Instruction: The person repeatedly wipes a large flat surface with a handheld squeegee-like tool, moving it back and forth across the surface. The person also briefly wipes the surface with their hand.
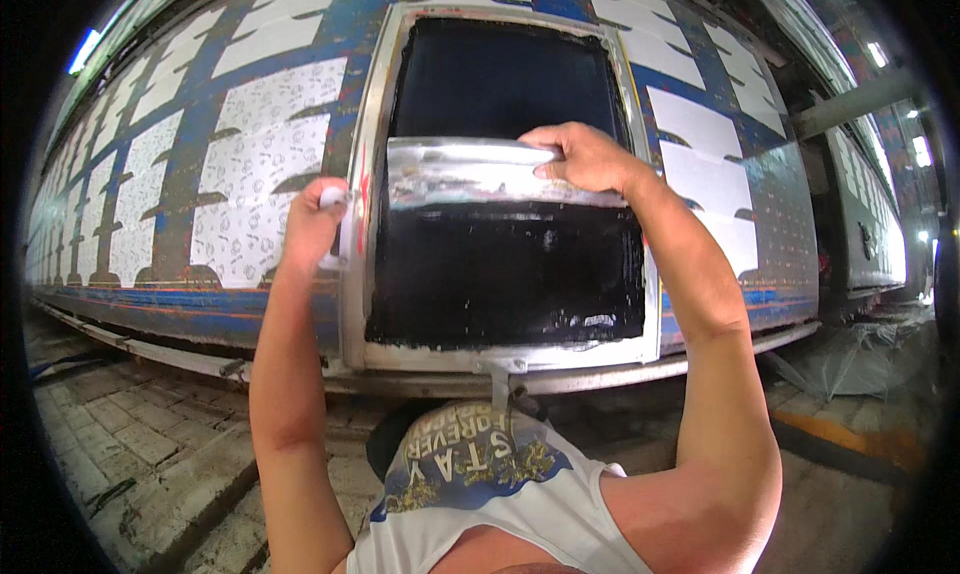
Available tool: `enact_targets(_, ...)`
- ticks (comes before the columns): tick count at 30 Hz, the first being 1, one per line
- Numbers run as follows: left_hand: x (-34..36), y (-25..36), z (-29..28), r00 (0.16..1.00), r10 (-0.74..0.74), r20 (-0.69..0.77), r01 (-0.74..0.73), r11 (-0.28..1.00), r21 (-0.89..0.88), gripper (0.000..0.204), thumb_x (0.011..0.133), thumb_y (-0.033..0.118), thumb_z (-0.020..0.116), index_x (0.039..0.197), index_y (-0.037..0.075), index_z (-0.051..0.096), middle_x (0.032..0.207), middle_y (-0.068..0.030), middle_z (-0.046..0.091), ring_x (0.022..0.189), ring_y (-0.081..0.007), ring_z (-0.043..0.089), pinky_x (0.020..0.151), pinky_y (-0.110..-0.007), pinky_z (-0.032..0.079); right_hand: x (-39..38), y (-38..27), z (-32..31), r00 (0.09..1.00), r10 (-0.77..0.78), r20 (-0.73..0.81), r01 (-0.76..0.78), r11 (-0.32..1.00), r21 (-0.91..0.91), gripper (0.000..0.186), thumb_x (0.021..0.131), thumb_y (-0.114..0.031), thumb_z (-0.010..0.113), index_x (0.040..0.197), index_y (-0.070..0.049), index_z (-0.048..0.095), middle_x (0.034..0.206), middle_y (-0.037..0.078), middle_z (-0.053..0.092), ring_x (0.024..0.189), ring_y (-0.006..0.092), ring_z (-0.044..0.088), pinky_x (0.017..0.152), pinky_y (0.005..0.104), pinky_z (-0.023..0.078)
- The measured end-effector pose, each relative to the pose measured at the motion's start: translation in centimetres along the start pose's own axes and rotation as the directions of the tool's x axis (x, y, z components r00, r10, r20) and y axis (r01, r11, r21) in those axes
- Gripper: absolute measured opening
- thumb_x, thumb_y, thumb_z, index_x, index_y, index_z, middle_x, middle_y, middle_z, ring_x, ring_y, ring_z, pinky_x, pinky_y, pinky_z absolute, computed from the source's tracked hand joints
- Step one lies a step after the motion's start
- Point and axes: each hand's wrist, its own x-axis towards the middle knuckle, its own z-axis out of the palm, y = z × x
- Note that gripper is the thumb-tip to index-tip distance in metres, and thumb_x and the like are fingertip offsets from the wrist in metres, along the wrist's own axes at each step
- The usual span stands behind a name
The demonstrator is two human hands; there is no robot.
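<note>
A screen printing frame (647,319) with pale metal edges lies on the long table in front of me. Its inner field is a dark mesh (500,264), with wet-looking glints near the near edge. Across the mesh, a little beyond its middle, rests a wide metal squeegee (450,171) smeared with grey and white. My right hand (590,157) grips the squeegee toward its right end, thumb on the near side and fingers over the top. At the frame's left side, my left hand (314,222) is closed around a white handle (331,236).
White fabric panels (265,194) with small printed motifs lie in rows along the blue, worn table (180,309). Plainer white pieces (700,179) lie to the right. A rail (590,377) runs along the table's near edge. Clear plastic sheeting (850,354) lies on the brick floor (150,429) side at right.
</note>
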Motion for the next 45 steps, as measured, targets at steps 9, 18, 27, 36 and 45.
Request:
enact_targets(9, -0.9, 1.5, 0.1, 0.990, -0.142, -0.014, 0.140, 0.986, -0.092, 0.033, 0.097, -0.013, 0.065, 0.120, 0.009, 0.075, 0.109, 0.0034, 0.073, 0.101, -0.0076, 0.065, 0.094, -0.026, 0.052, 14.0, 4.2, -8.0, 0.773, -0.408, -0.486, 0.077, 0.821, -0.566, 0.041, 0.096, -0.015, 0.079, 0.136, -0.025, 0.078, 0.132, 0.008, 0.079, 0.124, 0.0346, 0.073, 0.105, 0.0495, 0.058)
enact_targets(18, -1.3, 2.1, 0.2, 0.986, -0.164, -0.025, 0.160, 0.979, -0.126, 0.030, 0.097, -0.012, 0.068, 0.118, 0.009, 0.075, 0.116, 0.0025, 0.074, 0.104, -0.0081, 0.066, 0.093, -0.027, 0.054, 24.3, 7.8, -11.4, 0.783, -0.241, -0.573, -0.172, 0.801, -0.573, 0.047, 0.096, -0.011, 0.073, 0.141, -0.023, 0.075, 0.130, 0.014, 0.080, 0.124, 0.0359, 0.074, 0.105, 0.0511, 0.059)
enact_targets(27, -1.0, 2.2, 0.2, 0.984, -0.181, -0.010, 0.177, 0.974, -0.144, 0.033, 0.098, -0.015, 0.065, 0.119, 0.009, 0.074, 0.138, -0.0048, 0.075, 0.115, -0.0095, 0.065, 0.103, -0.027, 0.051, 24.1, 7.0, -12.9, 0.909, -0.186, -0.373, -0.111, 0.754, -0.647, 0.050, 0.090, -0.006, 0.068, 0.138, -0.018, 0.076, 0.129, 0.022, 0.078, 0.124, 0.0413, 0.074, 0.108, 0.0533, 0.058)
enact_targets(36, -0.4, 0.9, 0.1, 0.999, -0.050, -0.004, 0.049, 0.992, -0.118, 0.030, 0.098, -0.014, 0.064, 0.117, 0.006, 0.074, 0.125, -0.0033, 0.076, 0.105, -0.0099, 0.067, 0.094, -0.028, 0.054, 14.6, 3.9, -7.2, 0.944, -0.196, -0.264, -0.017, 0.772, -0.635, 0.029, 0.081, -0.009, 0.068, 0.109, -0.013, 0.074, 0.105, 0.021, 0.079, 0.106, 0.0470, 0.075, 0.090, 0.0600, 0.058)
enact_targets(45, 0.3, -0.7, -0.2, 0.999, 0.041, 0.005, -0.041, 0.999, -0.017, 0.022, 0.101, -0.005, 0.070, 0.119, 0.006, 0.075, 0.105, 0.0019, 0.074, 0.094, -0.0083, 0.064, 0.086, -0.026, 0.051, 0.3, -1.0, 3.4, 0.950, -0.227, -0.215, 0.051, 0.791, -0.610, 0.028, 0.084, -0.005, 0.071, 0.111, -0.012, 0.074, 0.112, 0.015, 0.079, 0.108, 0.0409, 0.077, 0.094, 0.0558, 0.062)
